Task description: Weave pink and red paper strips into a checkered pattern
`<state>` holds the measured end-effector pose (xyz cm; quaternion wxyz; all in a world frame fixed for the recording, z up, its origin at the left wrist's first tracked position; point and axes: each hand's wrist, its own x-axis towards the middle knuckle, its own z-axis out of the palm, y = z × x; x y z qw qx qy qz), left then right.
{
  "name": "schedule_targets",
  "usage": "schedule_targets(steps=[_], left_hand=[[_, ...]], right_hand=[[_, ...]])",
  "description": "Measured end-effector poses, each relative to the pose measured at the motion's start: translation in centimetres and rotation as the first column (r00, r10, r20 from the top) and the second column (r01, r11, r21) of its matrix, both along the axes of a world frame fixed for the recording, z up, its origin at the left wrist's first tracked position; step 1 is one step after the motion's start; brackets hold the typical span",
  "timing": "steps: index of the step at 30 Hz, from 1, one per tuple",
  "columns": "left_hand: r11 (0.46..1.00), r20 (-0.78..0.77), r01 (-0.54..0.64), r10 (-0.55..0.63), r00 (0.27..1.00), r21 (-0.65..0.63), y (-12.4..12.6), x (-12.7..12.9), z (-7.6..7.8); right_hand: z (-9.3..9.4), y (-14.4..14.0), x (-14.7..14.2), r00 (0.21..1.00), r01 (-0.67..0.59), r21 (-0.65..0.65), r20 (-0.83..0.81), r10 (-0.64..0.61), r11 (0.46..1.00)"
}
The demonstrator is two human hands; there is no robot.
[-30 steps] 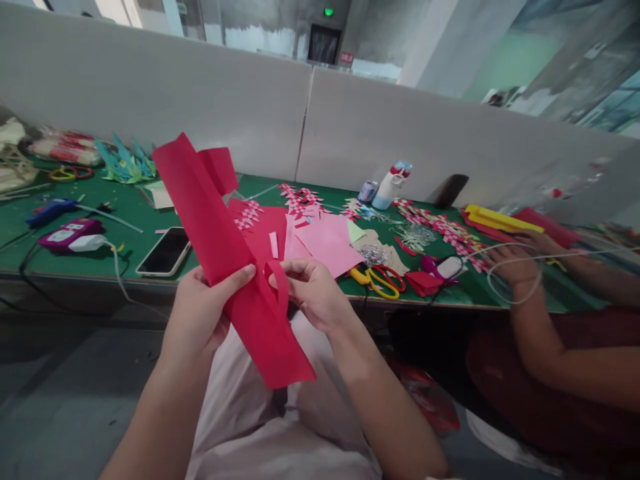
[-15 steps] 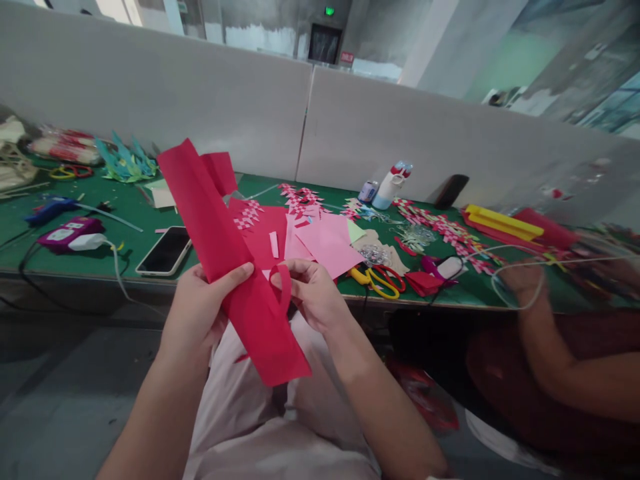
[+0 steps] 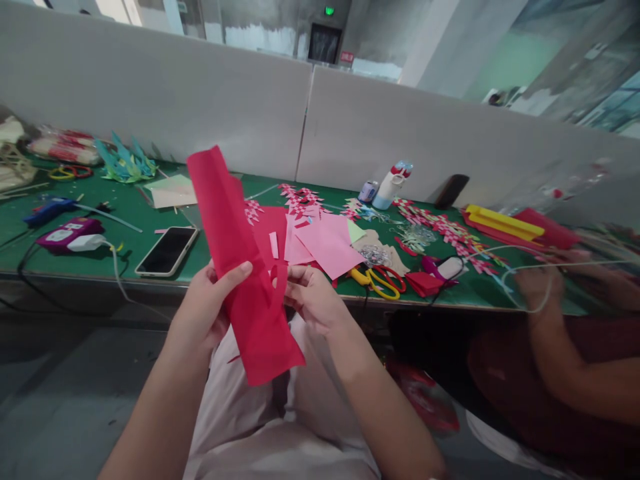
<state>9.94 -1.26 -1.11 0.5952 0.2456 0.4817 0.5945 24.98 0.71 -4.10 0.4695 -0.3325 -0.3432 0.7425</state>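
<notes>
Sheet of red paper (image 3: 225, 220), gripped by left hand (image 3: 206, 308) between thumb and fingers, left of frame centre. Pinches red strip (image 3: 280, 285) with right hand (image 3: 316, 300), mid-frame.

Left hand (image 3: 203, 310) and right hand (image 3: 319, 301) pinch, forearms (image 3: 155, 403) angled inward

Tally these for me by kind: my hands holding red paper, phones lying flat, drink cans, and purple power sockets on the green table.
Hands holding red paper: 2 (left hand, right hand)
Phone lying flat: 1
Drink can: 1
Purple power sockets: 2 (left socket, right socket)
Total: 6
</notes>
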Motion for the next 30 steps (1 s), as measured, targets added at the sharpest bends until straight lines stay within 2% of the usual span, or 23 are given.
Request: schedule_targets(steps=[2, 5, 11, 23, 30], left_hand=[[0.998, -0.018, 0.063, -0.063, 0.998, -0.017, -0.1, 0.0, -0.5], [0.996, -0.064, 0.091, -0.092, 0.994, -0.009, -0.1, 0.0, -1.0], [0.999, -0.141, 0.021, -0.014, 0.990, 0.049, 0.0, 0.2, -1.2], [0.997, -0.090, 0.021, -0.015, 0.996, 0.070, -0.5, 0.6, -0.7], [0.998, -0.099, -0.051, 0.054, 0.994, 0.031, -0.5, 1.2, -0.2]], right_hand=[[0.1, 0.1, -0.1, 1.000, 0.024, 0.010, -0.001, -0.024, 1.000], [0.2, 0.1, -0.2, 0.998, 0.060, 0.022, 0.012, -0.060, 0.998], [0.0, 0.0, -0.4, 0.995, 0.099, 0.024, 0.008, -0.100, 0.995], [-0.1, -0.2, -0.6, 0.992, 0.093, -0.016, -0.081, -0.094, 0.996], [0.0, -0.3, -0.8, 0.989, 0.120, 0.063, -0.089, -0.114, 0.991]])
